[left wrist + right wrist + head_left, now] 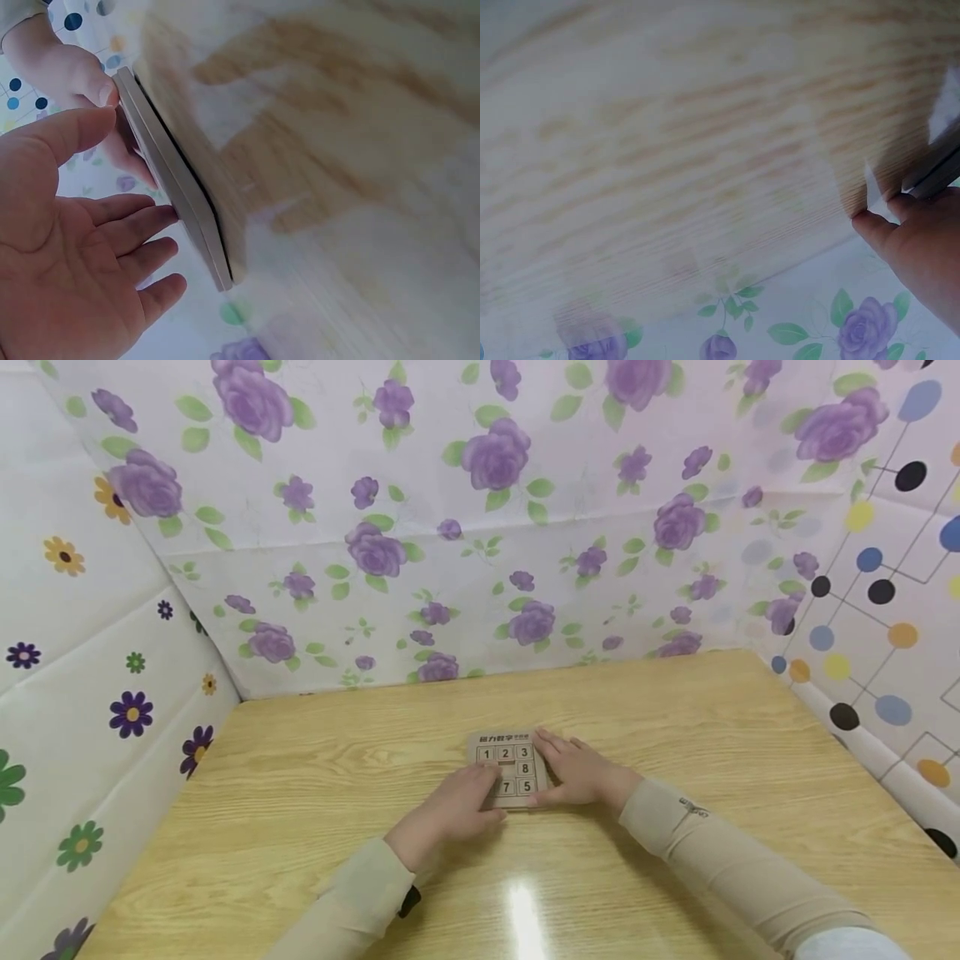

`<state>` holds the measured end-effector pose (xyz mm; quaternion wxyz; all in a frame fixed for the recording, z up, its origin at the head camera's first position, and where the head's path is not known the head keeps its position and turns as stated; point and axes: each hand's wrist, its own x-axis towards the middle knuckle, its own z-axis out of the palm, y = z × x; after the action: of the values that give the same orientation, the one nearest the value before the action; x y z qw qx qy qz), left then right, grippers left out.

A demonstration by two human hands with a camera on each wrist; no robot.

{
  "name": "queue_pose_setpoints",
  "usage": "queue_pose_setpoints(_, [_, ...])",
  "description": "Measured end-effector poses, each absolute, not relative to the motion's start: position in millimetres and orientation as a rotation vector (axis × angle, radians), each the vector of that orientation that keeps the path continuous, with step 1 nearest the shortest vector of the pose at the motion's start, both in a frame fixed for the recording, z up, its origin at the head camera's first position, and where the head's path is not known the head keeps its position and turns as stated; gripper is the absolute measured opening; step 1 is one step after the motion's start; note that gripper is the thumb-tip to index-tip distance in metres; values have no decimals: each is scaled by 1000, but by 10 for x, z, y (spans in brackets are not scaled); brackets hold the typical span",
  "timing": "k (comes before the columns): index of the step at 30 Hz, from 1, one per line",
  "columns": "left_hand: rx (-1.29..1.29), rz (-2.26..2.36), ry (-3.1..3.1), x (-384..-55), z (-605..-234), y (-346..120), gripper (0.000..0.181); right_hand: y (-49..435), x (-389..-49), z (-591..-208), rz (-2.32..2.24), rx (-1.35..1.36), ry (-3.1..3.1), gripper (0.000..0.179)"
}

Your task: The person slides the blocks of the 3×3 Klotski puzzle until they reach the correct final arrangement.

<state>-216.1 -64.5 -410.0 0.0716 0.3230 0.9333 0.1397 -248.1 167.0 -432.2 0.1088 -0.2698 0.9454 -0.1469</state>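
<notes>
A flat sliding number puzzle (516, 778) lies on the table, its tiles 1, 2, 3, 8, 7 and 5 in sight. The middle of its grid has a gap. My left hand (461, 802) reaches over the lower left part, covering tiles there, with fingertips on the face near the gap. In the left wrist view those fingers (146, 225) are loosely extended at the puzzle (176, 172). My right hand (577, 774) holds the right side, thumb at the lower corner and fingers along the upper edge. The right wrist view shows its fingertips at the puzzle's dark edge (934, 169).
The glossy wooden table (337, 760) extends around the puzzle. A purple-flowered sheet (450, 568) stands behind it, with patterned sheets (90, 693) on the left and dotted ones (862, 652) on the right.
</notes>
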Motion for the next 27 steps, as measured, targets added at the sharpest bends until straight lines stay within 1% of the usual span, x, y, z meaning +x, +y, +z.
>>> queue_pose_setpoints(7, [1013,408,2769,-2152,-4077,-540,63,1686,-2500,-4355,-415,-793,2791,107])
queue_pose_setpoints(15, [987,410,2747,-2152,-4071,-467,65,1678,-2495,-4352,-423,-797,2786,107])
queue_pose_setpoints(27, [1052,493,2748,-2077,-4040,-667,67,1675,-2508,-4372,-415,-763,2777,109])
